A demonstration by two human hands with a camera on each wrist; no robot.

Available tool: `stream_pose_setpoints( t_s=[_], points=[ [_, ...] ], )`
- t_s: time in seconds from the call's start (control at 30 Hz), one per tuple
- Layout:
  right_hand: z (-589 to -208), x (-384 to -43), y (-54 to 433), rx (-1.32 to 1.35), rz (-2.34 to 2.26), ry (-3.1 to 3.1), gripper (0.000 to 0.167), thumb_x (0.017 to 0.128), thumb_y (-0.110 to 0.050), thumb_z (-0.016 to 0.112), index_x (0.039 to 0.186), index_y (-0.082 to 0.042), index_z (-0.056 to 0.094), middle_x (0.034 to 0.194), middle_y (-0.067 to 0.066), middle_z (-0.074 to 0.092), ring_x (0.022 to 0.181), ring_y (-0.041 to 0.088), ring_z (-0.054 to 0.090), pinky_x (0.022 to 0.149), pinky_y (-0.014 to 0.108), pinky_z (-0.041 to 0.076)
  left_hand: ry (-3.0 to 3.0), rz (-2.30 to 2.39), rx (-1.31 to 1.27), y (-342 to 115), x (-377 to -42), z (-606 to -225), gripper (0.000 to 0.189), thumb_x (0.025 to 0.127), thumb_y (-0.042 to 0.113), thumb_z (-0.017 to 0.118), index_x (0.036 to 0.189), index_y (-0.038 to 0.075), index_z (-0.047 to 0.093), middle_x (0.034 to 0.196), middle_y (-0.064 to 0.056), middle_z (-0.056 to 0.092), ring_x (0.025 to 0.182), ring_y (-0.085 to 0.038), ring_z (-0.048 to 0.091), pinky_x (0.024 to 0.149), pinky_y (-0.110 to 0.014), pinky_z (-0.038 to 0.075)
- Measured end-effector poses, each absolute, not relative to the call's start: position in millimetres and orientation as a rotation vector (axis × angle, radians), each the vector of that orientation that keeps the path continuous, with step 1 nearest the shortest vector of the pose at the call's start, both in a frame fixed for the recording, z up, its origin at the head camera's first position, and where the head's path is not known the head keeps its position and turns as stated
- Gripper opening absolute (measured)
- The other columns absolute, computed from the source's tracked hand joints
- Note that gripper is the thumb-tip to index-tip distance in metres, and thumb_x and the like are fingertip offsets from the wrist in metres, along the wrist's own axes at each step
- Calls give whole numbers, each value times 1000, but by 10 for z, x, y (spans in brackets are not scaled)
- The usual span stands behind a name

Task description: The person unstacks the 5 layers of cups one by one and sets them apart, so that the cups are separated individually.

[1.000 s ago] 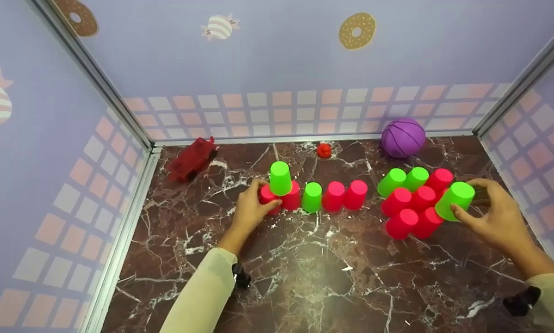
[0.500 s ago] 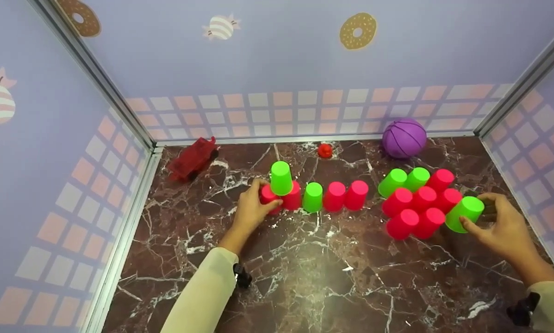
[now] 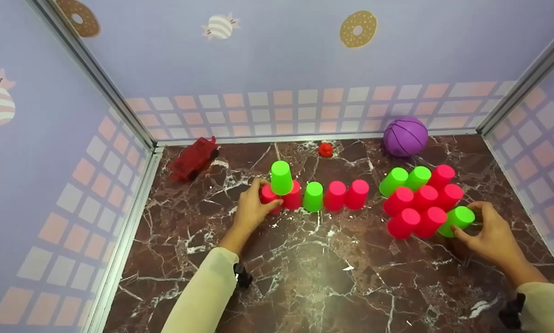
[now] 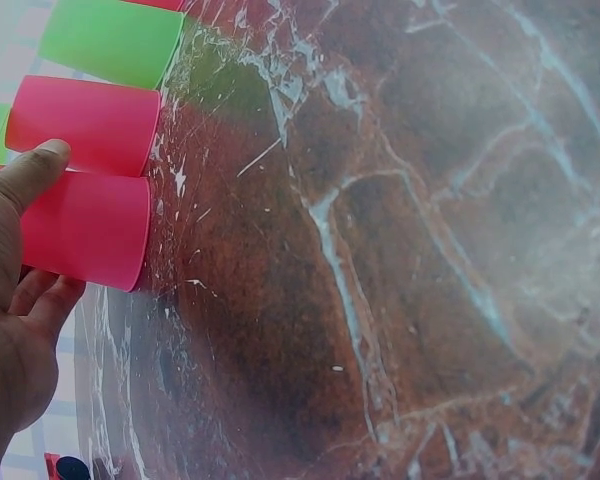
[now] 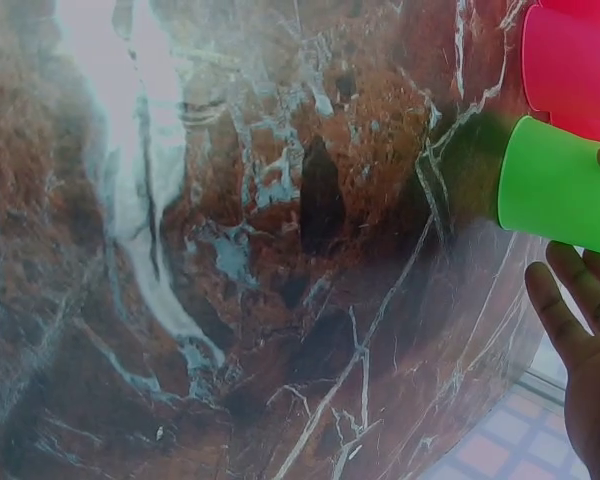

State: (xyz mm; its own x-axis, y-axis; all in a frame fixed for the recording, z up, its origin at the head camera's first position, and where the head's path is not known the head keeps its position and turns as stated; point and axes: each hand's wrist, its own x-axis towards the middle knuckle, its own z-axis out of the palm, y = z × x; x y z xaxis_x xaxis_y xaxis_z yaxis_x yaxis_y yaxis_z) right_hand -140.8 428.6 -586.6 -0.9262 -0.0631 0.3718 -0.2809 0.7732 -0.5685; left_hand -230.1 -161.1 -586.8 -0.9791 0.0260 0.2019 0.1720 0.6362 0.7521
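My left hand (image 3: 250, 206) holds the leftmost red cup (image 4: 85, 225) of a row, thumb on the near side and fingers behind it. A green cup (image 3: 281, 177) sits upside down on top of that cup and the red cup (image 3: 293, 195) beside it. Farther right in the row stand a green cup (image 3: 313, 197) and two red cups (image 3: 346, 195). On the right, my right hand (image 3: 492, 238) grips a green cup (image 5: 565, 185) between thumb and fingers. It stands at the near right corner of a cluster of upside-down red cups (image 3: 426, 199), with two green cups (image 3: 405, 181) at the back.
A purple ball (image 3: 405, 137) lies behind the cluster by the back wall. A small red object (image 3: 325, 149) is near the wall's middle, and a red toy vehicle (image 3: 194, 158) sits at the back left. Patterned panels (image 3: 286, 111) enclose the marble-patterned surface (image 3: 323, 277).
My right hand has lowered the green cup from above the cluster, first rightward and toward me, then in beside the front red cups. My left hand stays on its red cup.
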Motion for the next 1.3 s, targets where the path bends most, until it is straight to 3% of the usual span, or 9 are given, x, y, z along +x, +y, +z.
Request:
stream_pose_setpoints(
  t_s=[0.47, 0.7, 1.07, 1.17, 1.3],
  points=[
    [-5756, -1433, 4293, 283, 921, -2645, 69, 77, 3, 93, 134, 12, 55, 115, 29, 66, 101, -26, 45, 86, -7, 40, -2698, -1276, -138, -1607, -2299, -5873, 61, 83, 28, 99, 129, 11, 62, 121, -19, 81, 114, -35, 78, 100, -52, 63],
    [-5544, -1473, 4231, 287, 854, -2539, 57, 84, -4, 85, 134, 9, 61, 113, 25, 68, 99, -24, 46, 85, 0, 38, -2695, -1286, -132, -1602, -2293, -5860, 61, 82, 27, 99, 129, 12, 62, 122, -18, 81, 115, -35, 78, 100, -52, 63],
    [-5121, -1761, 3680, 495, 866, -2381, 51, 83, -4, 84, 131, 5, 70, 116, 21, 72, 107, -6, 56, 92, 5, 42, -2744, -1248, -104, -1602, -2316, -5865, 65, 81, 31, 100, 131, 13, 63, 125, -20, 80, 119, -37, 77, 105, -52, 62],
    [-5029, -1848, 3464, 559, 880, -2366, 52, 82, -4, 85, 131, 4, 71, 117, 21, 72, 110, 8, 60, 98, 7, 42, -2741, -1244, -109, -1600, -2318, -5865, 65, 80, 31, 100, 131, 13, 63, 126, -19, 80, 119, -37, 77, 105, -53, 62],
    [-4940, -1940, 3150, 619, 876, -2375, 52, 84, -8, 86, 134, 1, 72, 121, 19, 73, 107, 26, 64, 96, 11, 43, -2738, -1235, -119, -1596, -2319, -5868, 66, 80, 31, 100, 132, 11, 66, 126, -19, 80, 119, -36, 77, 105, -53, 61]
  ],
)
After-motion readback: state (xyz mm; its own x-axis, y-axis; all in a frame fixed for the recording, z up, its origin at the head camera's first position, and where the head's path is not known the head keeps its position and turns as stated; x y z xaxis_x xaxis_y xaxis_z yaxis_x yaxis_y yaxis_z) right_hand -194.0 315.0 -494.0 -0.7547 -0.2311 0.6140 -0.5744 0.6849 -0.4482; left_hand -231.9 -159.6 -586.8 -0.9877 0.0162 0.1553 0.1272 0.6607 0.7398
